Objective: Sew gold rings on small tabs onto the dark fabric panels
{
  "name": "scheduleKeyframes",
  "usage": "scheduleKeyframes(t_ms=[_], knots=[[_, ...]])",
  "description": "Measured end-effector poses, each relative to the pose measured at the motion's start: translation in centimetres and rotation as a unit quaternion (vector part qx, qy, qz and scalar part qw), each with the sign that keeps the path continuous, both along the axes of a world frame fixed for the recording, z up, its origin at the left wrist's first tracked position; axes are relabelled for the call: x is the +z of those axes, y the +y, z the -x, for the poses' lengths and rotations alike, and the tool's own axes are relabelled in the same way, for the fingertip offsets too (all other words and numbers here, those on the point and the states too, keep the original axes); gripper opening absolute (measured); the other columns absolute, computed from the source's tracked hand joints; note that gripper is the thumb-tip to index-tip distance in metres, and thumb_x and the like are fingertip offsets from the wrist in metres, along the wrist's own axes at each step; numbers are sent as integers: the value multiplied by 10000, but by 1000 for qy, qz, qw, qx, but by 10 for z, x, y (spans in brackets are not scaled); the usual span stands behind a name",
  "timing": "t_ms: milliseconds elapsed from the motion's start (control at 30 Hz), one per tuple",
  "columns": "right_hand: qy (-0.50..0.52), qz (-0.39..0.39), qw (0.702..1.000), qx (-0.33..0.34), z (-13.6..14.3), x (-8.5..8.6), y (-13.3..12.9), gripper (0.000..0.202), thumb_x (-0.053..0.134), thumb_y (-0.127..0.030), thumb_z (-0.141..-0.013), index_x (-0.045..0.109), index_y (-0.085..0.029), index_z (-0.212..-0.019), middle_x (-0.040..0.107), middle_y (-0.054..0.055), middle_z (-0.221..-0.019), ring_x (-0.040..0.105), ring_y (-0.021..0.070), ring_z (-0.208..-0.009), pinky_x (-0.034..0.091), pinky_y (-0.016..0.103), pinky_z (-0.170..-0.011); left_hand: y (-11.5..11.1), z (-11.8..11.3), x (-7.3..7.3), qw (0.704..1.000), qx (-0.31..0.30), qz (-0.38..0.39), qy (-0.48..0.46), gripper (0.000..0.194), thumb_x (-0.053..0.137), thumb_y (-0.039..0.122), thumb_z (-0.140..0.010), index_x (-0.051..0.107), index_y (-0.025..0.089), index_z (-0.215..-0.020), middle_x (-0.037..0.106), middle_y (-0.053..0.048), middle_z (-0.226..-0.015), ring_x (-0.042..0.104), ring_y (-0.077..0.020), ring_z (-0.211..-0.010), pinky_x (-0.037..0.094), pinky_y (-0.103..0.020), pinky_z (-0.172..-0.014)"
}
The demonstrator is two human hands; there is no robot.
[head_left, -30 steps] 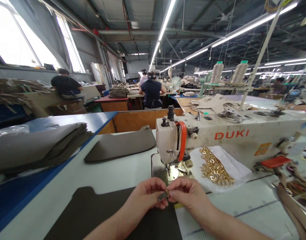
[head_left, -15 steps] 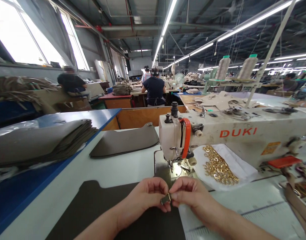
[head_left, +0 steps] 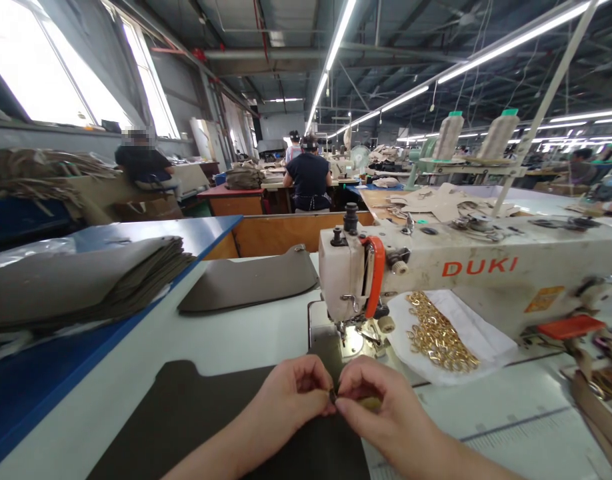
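Note:
My left hand (head_left: 293,393) and my right hand (head_left: 379,400) meet fingertip to fingertip in front of the sewing machine's needle area. Between them they pinch a small dark strap piece (head_left: 333,396), mostly hidden by the fingers; its metal ring can hardly be made out now. Beneath my hands lies a large dark fabric panel (head_left: 201,407), reaching toward the lit needle plate (head_left: 353,341). Gold-coloured metal rings (head_left: 439,333) are heaped on a white cloth (head_left: 491,343) under the machine arm.
The white sewing machine (head_left: 476,267) spans the right side. Behind my left hand lies a cut grey panel stack (head_left: 251,280). More grey panels (head_left: 76,280) rest on a blue table (head_left: 221,230) at left. One person (head_left: 309,177) sits ahead, another (head_left: 143,163) at back left.
My fingers have closed in around the small strap piece, which was more visible before. My right hand's fingers have shifted slightly left and turned. The large panel stays in place.

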State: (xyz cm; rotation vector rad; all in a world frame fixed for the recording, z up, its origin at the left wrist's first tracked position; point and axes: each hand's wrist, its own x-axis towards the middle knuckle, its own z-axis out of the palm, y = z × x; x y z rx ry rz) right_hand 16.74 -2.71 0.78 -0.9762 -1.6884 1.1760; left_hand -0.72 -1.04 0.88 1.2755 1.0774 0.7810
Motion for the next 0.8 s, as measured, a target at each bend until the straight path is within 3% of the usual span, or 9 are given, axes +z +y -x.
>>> scheduleKeyframes(t_ms=[133,267,400,600,800], knots=[[-3,-62,998,-20,-3,-2,2,114,559,-133,-763,595,-179,-665,595,-3,-692,553,116,-644,432,210,-591,-1,-1,3,997,1,16,-74,105,628,110,-540,540,161,-570,600,44,-605,553,-102,-563,406,-217,-567],[7,-52,997,-49,-1,-7,3,109,560,-152,-763,596,-170,-661,627,7,-683,565,115,-621,439,208,-579,-1,-5,5,994,24,-24,-105,111,622,86,-536,537,157,-535,604,42,-653,562,-93,-578,426,-213,-581],[10,-40,996,-74,1,-15,5,117,556,-179,-760,575,-166,-646,623,16,-668,562,121,-597,440,219,-569,1,-8,4,991,32,0,-130,131,647,91,-523,538,157,-552,605,49,-618,559,-83,-534,427,-208,-559],[18,-45,996,-78,3,-18,7,122,574,-201,-768,575,-171,-650,619,16,-666,565,123,-601,428,214,-557,1,-10,-2,993,71,-41,-88,169,698,125,-557,553,162,-637,626,37,-599,581,-97,-559,437,-204,-567],[94,36,995,-23,1,-16,7,70,599,-219,-778,592,-192,-842,665,7,-732,629,132,-652,459,216,-602,-7,-9,4,991,87,-94,-31,127,654,152,-620,537,181,-658,621,25,-660,603,-124,-620,472,-225,-603]])
